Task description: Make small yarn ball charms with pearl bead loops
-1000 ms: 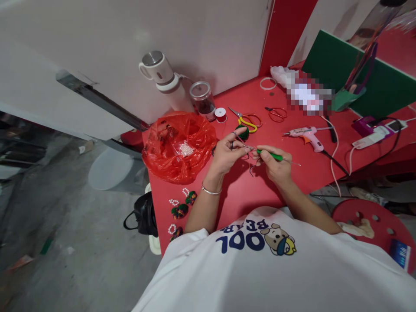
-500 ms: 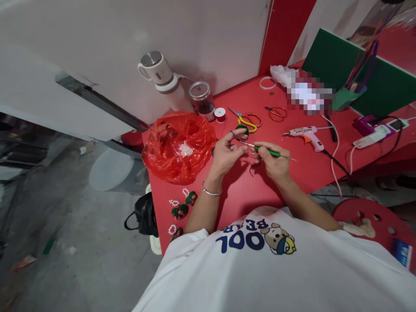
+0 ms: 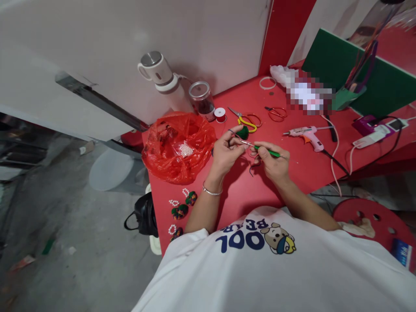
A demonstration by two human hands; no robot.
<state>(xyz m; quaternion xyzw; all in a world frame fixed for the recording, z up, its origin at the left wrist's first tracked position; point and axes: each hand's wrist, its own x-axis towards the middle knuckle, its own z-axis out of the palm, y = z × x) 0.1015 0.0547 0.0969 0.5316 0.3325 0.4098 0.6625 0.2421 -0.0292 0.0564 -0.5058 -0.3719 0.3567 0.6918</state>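
My right hand (image 3: pixel 275 164) is closed around a crochet hook (image 3: pixel 269 151) with a green handle, its metal tip pointing left. Facing it, my left hand (image 3: pixel 225 154) pinches a dark strand of yarn (image 3: pixel 232 132) that runs over the raised index finger. The hook's tip meets the yarn at the left fingertips; the stitches there are too small to make out. A dark yarn tail (image 3: pixel 251 171) hangs between the hands. Just beyond the left fingers lies a dark green ball (image 3: pixel 242 131), beside yellow-handled scissors (image 3: pixel 249 125).
A red plastic bag (image 3: pixel 162 162) with white beads (image 3: pixel 186 150) lies left. Beaded pompom charms (image 3: pixel 180 211) line the near left edge of the red table (image 3: pixel 247 190). Behind are a jar (image 3: pixel 202 102) and red spool (image 3: pixel 220 115). A pink glue gun (image 3: pixel 308 135) and red-handled scissors (image 3: pixel 276 113) sit right.
The left index finger has dipped slightly and its fingers have curled closer to the hook tip. More of the green ball shows. The right hand has barely shifted.
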